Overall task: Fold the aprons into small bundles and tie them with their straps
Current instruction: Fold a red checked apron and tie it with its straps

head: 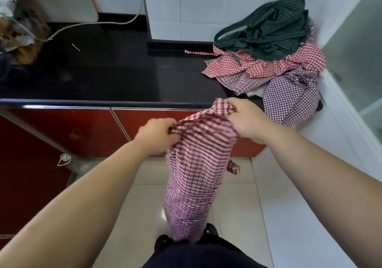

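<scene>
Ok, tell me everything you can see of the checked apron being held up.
The held apron is thin, wrinkled cloth in a red-and-white check. It hangs bunched lengthwise in front of the red cabinet doors, off the black counter, its lower end down near the person's shoes. The left hand and right hand both grip its gathered top edge. A short strap or corner sticks out on the right-hand side. It is not yet folded.
</scene>
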`<action>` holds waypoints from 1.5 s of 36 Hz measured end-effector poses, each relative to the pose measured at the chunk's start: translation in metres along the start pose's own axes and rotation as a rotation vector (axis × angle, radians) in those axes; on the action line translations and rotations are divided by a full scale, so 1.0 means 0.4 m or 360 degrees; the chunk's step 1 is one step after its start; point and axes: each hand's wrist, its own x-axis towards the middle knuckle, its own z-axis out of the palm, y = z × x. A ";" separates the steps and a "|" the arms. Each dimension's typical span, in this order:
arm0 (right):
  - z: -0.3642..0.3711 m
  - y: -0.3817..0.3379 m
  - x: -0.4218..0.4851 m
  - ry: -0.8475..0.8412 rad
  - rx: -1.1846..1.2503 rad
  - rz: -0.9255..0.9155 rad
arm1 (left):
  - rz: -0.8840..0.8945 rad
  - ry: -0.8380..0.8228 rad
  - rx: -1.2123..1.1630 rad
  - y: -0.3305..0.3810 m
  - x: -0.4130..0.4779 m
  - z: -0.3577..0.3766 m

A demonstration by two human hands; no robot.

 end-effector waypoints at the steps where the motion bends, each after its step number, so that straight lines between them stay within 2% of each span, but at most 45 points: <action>1: 0.007 0.008 0.003 0.0112 -0.0153 -0.0055 | -0.0052 0.0094 0.0159 -0.008 0.000 -0.009; 3: 0.025 0.018 0.006 0.0212 -0.0315 -0.0128 | -0.0125 0.0187 0.0405 -0.024 -0.002 -0.021; 5: 0.039 0.021 0.017 0.0288 -0.0439 -0.0212 | -0.0190 0.0163 0.0510 -0.038 -0.004 -0.031; 9: 0.039 0.020 0.043 0.0468 -0.0374 -0.0286 | -0.0275 0.0161 0.0585 -0.058 -0.019 -0.045; 11: 0.040 0.004 0.051 0.0436 0.0022 -0.0256 | -0.0252 0.0202 0.0341 -0.068 -0.036 -0.055; 14: 0.042 -0.037 0.053 0.0400 0.0895 -0.0088 | -0.0260 0.0115 -0.0425 -0.078 -0.062 -0.074; 15: 0.044 -0.050 0.053 0.0390 0.1068 -0.0021 | -0.0273 0.0057 -0.0612 -0.082 -0.071 -0.081; 16: 0.046 -0.061 0.055 0.0378 0.1114 0.0017 | -0.0283 -0.0013 -0.0735 -0.081 -0.079 -0.085; 18: 0.047 -0.073 0.068 0.0319 0.0915 0.0023 | -0.0320 -0.0098 -0.0822 -0.075 -0.089 -0.089; 20: 0.049 -0.084 0.075 0.0152 0.0588 -0.0021 | -0.0354 0.0108 -0.0807 -0.086 -0.094 -0.095; 23: 0.046 -0.093 0.076 -0.0133 0.0294 -0.0016 | -0.0468 0.0888 -0.0502 -0.136 -0.085 -0.113; 25: 0.050 -0.105 0.068 -0.0325 0.0457 0.0117 | -0.0606 0.1334 -0.0353 -0.157 -0.080 -0.131; 26: 0.054 -0.114 0.064 -0.0414 0.0579 0.0185 | -0.0701 0.1440 -0.0437 -0.164 -0.073 -0.134; 27: 0.061 -0.123 0.064 -0.0501 0.0694 0.0239 | -0.0829 0.1434 -0.0620 -0.167 -0.060 -0.137; 28: 0.069 -0.135 0.061 -0.0580 0.0800 0.0282 | -0.0986 0.1322 -0.0931 -0.159 -0.052 -0.139; 30: 0.078 -0.154 0.055 -0.0694 0.0988 0.0343 | -0.1148 0.0863 -0.1666 -0.139 -0.037 -0.136; 31: 0.079 -0.161 0.052 -0.0724 0.1056 0.0362 | -0.1134 0.0564 -0.1880 -0.130 -0.035 -0.123; 32: 0.077 -0.166 0.051 -0.0752 0.1113 0.0367 | -0.1067 0.0312 -0.1936 -0.118 -0.037 -0.106; 34: 0.069 -0.173 0.048 -0.0821 0.1213 0.0347 | -0.0911 0.0024 -0.1813 -0.099 -0.044 -0.070; 35: 0.064 -0.174 0.047 -0.0852 0.1254 0.0330 | -0.0808 -0.0023 -0.1730 -0.093 -0.039 -0.053; 37: 0.056 -0.172 0.045 -0.0887 0.1294 0.0312 | -0.0572 0.0024 -0.1708 -0.080 -0.043 -0.036; 40: 0.046 -0.156 0.043 -0.0868 0.1321 0.0303 | -0.0397 0.0167 -0.1866 -0.049 -0.053 -0.049; 42: 0.040 -0.142 0.042 -0.0850 0.1334 0.0320 | -0.0308 0.0183 -0.1677 -0.035 -0.025 -0.062; 44: 0.033 -0.134 0.039 -0.0837 0.1353 0.0340 | -0.0305 -0.0092 -0.1472 -0.045 0.001 -0.064; 46: 0.028 -0.131 0.035 -0.0812 0.1340 0.0352 | -0.0261 -0.0322 -0.1425 -0.047 0.000 -0.051; 51: 0.006 -0.119 0.031 -0.0689 0.1217 0.0384 | -0.0156 -0.0454 -0.1571 -0.034 -0.037 -0.006; 54: -0.019 -0.101 0.032 -0.0635 0.1156 0.0378 | -0.0073 -0.0693 -0.1023 -0.047 -0.025 0.009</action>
